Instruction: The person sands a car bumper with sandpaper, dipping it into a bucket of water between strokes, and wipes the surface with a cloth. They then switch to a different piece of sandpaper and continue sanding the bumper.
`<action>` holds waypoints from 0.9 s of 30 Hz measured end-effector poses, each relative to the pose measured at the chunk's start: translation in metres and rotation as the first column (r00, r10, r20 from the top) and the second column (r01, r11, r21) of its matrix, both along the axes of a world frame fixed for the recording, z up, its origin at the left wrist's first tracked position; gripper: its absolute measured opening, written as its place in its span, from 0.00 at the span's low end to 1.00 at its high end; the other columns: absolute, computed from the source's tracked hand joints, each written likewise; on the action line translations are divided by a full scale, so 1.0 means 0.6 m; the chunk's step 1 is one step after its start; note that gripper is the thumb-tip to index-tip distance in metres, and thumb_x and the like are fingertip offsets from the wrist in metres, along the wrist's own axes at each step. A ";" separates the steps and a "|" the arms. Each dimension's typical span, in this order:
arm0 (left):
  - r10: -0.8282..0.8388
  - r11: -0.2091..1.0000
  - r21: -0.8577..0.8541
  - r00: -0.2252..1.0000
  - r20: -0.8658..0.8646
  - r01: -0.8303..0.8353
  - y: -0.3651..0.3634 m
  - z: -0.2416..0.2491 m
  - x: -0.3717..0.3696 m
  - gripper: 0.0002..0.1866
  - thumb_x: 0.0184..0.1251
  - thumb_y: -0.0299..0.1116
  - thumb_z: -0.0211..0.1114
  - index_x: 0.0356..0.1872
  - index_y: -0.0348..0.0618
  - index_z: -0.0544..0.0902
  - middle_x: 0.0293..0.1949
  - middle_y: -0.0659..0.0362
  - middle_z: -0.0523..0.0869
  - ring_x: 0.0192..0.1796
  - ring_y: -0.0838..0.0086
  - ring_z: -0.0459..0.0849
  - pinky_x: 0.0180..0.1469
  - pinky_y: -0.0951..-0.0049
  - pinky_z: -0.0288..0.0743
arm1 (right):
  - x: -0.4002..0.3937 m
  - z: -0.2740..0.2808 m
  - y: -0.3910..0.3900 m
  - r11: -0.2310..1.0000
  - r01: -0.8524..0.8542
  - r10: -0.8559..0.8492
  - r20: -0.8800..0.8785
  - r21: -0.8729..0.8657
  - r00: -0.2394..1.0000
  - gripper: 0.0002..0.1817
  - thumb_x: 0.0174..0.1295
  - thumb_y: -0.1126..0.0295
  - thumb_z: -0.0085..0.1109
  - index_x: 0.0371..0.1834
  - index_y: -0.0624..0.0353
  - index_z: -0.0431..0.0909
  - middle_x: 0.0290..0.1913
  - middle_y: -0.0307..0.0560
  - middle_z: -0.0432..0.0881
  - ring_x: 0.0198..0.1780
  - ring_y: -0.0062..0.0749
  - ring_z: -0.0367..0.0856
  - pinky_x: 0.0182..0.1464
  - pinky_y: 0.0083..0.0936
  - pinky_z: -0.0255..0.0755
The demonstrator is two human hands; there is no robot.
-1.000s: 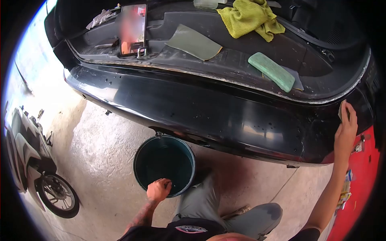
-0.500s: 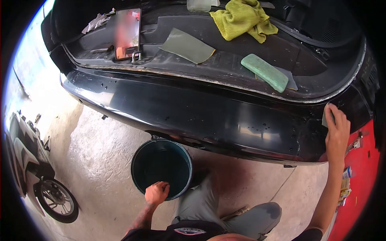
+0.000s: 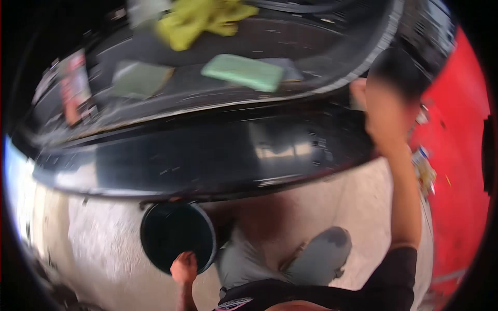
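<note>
My right hand (image 3: pixel 383 116) is at the right end of the black bumper (image 3: pixel 207 147), its fingers bent and smeared by motion. The grey-green piece of sandpaper it grips shows only in the earlier view; now the hand hides it. Over the near rim of a dark bucket (image 3: pixel 210 228), my left hand (image 3: pixel 184 267) is closed; what its fingers hold, if anything, is hidden. A pale green sanding block (image 3: pixel 243 71) lies in the open trunk, partly over a grey sheet (image 3: pixel 290 70). Left of it lies a grey-green sheet of sandpaper (image 3: pixel 137 80).
A yellow-green cloth (image 3: pixel 205 20) and a blurred tablet-like panel (image 3: pixel 75 85) are in the trunk. My knees (image 3: pixel 321 256) are below the bumper, right of the bucket. A red surface (image 3: pixel 459 155) with small items (image 3: pixel 424 171) runs along the right.
The camera view has swung to the right, shifting the trunk and bucket leftward. My right hand has moved up around the bumper's right end. My left hand stays at the bucket.
</note>
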State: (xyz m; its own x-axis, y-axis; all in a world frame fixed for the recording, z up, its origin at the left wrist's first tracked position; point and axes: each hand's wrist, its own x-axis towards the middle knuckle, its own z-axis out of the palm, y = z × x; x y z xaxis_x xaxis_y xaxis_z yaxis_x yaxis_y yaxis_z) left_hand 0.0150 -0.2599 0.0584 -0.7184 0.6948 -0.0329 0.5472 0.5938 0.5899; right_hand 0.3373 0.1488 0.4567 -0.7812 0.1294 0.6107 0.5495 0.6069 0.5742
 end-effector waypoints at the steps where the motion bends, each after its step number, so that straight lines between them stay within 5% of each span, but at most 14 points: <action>1: 0.010 1.000 -0.014 0.999 0.043 -0.009 0.004 0.006 0.003 0.08 0.66 0.35 0.71 0.41 0.45 0.91 0.36 0.54 0.92 0.38 0.59 0.93 0.42 0.62 0.85 | 0.001 -0.014 0.001 1.000 0.011 -0.010 0.050 -0.023 0.999 0.25 0.54 0.78 0.60 0.58 0.56 0.85 0.60 0.40 0.84 0.57 0.40 0.83 0.53 0.35 0.74; 6: 0.037 0.999 -0.041 0.998 0.043 -0.035 0.005 0.001 0.000 0.08 0.67 0.33 0.71 0.41 0.43 0.92 0.32 0.52 0.92 0.35 0.61 0.93 0.40 0.65 0.85 | 0.028 -0.002 0.011 0.990 0.108 -0.107 -0.016 0.096 0.994 0.22 0.55 0.76 0.60 0.56 0.57 0.86 0.59 0.35 0.83 0.54 0.32 0.81 0.50 0.33 0.71; 11: 0.049 0.998 -0.045 0.997 0.062 -0.046 0.007 0.010 0.006 0.08 0.67 0.34 0.70 0.41 0.42 0.92 0.31 0.53 0.92 0.34 0.64 0.94 0.39 0.66 0.85 | -0.016 -0.028 -0.017 0.999 -0.030 0.028 0.142 0.012 0.989 0.18 0.59 0.71 0.58 0.53 0.54 0.86 0.59 0.34 0.83 0.53 0.30 0.81 0.50 0.31 0.72; 27: 0.021 0.997 -0.074 0.999 0.028 -0.019 0.009 0.016 0.003 0.07 0.67 0.35 0.71 0.41 0.45 0.91 0.34 0.54 0.92 0.37 0.59 0.94 0.41 0.62 0.85 | -0.014 -0.023 -0.018 0.999 0.019 -0.014 0.105 -0.040 0.994 0.26 0.52 0.80 0.60 0.58 0.55 0.85 0.60 0.37 0.83 0.54 0.36 0.81 0.50 0.33 0.71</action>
State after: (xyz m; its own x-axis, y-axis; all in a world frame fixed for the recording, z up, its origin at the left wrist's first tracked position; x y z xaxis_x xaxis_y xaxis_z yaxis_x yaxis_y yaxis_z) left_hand 0.0167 -0.2546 0.0678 -0.7303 0.6750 -0.1046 0.5178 0.6470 0.5597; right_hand 0.3291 0.1379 0.4431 -0.8379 0.1660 0.5199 0.4979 0.6227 0.6036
